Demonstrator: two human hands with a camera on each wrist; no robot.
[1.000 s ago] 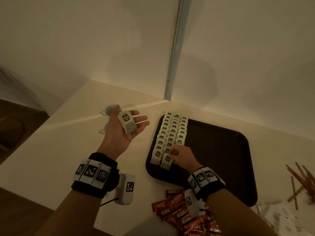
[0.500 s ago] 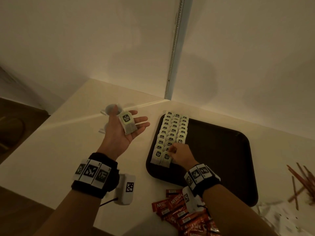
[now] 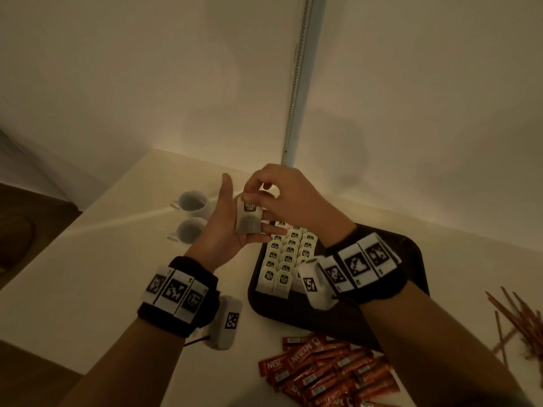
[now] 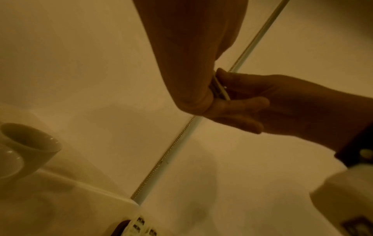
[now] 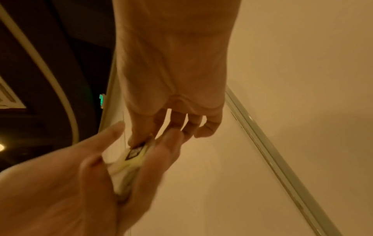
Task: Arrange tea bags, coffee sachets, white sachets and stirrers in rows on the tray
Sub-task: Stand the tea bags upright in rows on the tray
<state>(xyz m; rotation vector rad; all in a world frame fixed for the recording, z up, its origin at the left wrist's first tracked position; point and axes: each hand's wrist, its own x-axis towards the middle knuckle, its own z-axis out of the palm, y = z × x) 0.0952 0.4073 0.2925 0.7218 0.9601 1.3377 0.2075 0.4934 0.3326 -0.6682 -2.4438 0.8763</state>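
My left hand (image 3: 227, 230) is held palm up over the table, left of the dark tray (image 3: 411, 259), with a small stack of white tea bags (image 3: 249, 220) lying on its straight fingers. My right hand (image 3: 282, 192) reaches over from the right and pinches the top tea bag's upper edge between thumb and forefinger. The right wrist view shows that pinch on the tea bag (image 5: 137, 151) above the left palm (image 5: 60, 183). Several tea bags (image 3: 289, 254) stand in three rows along the tray's left side. Red coffee sachets (image 3: 323, 371) lie in a heap in front of the tray; stirrers (image 3: 517, 321) are scattered at the right.
Two white cups (image 3: 194, 204) (image 3: 188, 230) stand on the table just behind and left of my left hand. The wall corner with a metal strip (image 3: 296, 83) rises close behind the tray. The tray's right part is bare. The table edge runs along the left.
My right hand has left the front of the tea bag rows on the tray and risen to my left palm, where it now pinches a tea bag. The left hand shifted slightly right.
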